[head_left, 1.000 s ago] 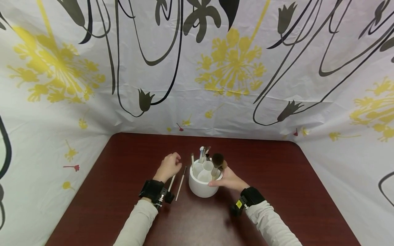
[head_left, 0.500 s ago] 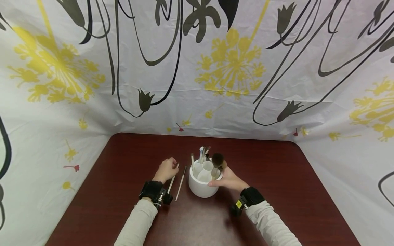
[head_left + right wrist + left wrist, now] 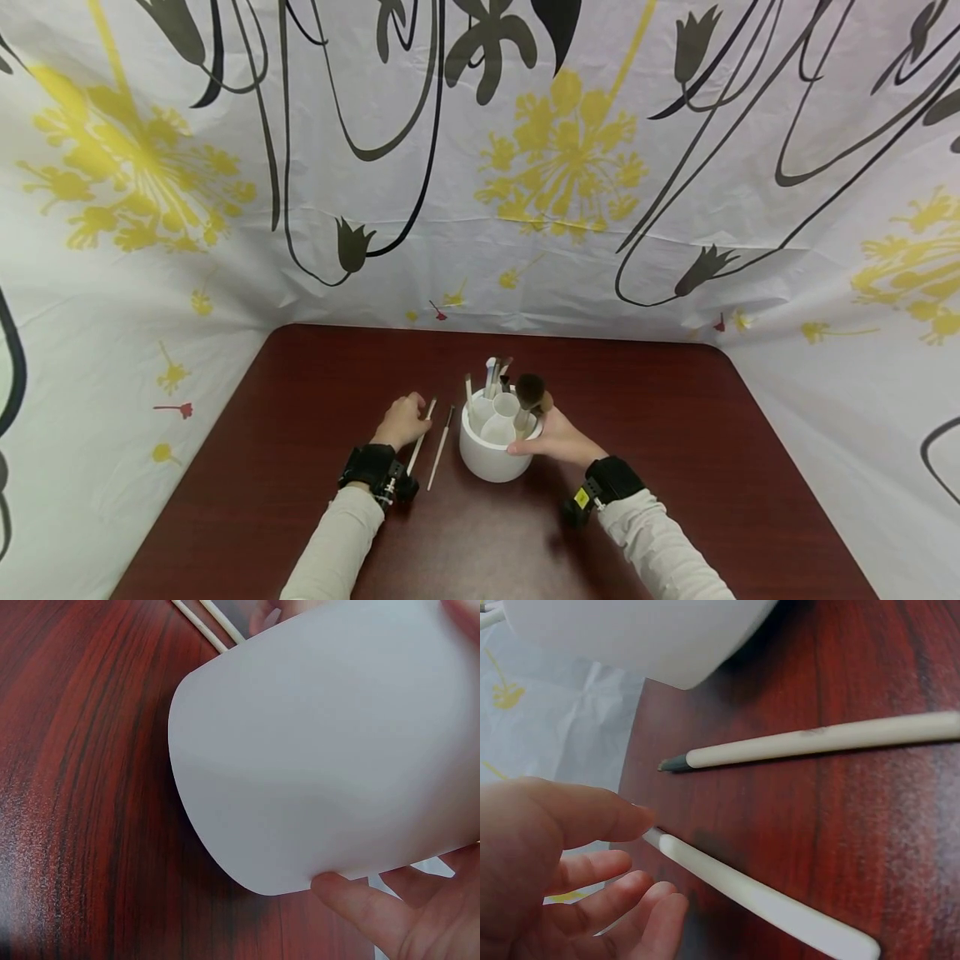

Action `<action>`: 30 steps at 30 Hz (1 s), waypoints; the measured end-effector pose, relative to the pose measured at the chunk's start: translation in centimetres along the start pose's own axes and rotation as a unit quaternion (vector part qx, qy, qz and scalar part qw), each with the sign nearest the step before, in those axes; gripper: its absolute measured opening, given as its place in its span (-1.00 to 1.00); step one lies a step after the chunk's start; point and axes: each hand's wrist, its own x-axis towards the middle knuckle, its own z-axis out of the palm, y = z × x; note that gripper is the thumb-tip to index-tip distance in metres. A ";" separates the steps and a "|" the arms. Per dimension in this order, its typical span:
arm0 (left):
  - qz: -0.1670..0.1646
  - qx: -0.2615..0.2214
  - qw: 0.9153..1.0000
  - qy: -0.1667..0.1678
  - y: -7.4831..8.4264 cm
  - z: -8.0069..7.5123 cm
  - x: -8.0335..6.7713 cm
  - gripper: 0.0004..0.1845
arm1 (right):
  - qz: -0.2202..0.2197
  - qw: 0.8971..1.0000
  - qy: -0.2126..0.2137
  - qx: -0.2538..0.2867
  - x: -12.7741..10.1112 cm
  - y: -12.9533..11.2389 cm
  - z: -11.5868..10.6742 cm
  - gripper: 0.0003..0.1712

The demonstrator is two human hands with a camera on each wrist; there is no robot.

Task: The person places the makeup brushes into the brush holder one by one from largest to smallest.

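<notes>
A white round brush holder [image 3: 493, 458] with several inner compartments stands upright on the table. My right hand [image 3: 561, 437] grips its right side, the thumb on the front of the wall; in the right wrist view the fingers [image 3: 360, 904] lie along the wall. Left of the holder, two slim pale-handled brushes lie on the table. Over the left-hand brush [image 3: 765, 900] hovers my left hand [image 3: 402, 421], fingers loosely bent and spread, one fingertip right at its metal collar. The other brush [image 3: 817, 744] lies between that one and the holder.
Inside the holder stand a large dark fluffy brush [image 3: 530, 390], a thin brush [image 3: 469, 393] at the left and several more at the back. The dark red table [image 3: 675, 467] meets a patterned white curtain [image 3: 420, 192] behind and at both sides.
My left hand has lowered and drawn back slightly toward me and left, uncovering more of the left-hand brush. My right hand and the holder have stayed in place.
</notes>
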 end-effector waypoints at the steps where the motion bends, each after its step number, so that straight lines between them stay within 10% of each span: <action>1: -0.003 0.001 1.000 -0.003 -0.1 0.1 0.0 -0.68 | 0.001 1.000 0.000 0.001 0.0 0.0 0.0 -0.16; 30: -0.021 0.009 0.999 -0.026 -0.6 0.9 0.0 -0.68 | 0.009 0.999 0.002 0.035 -0.1 -0.3 0.1 -0.10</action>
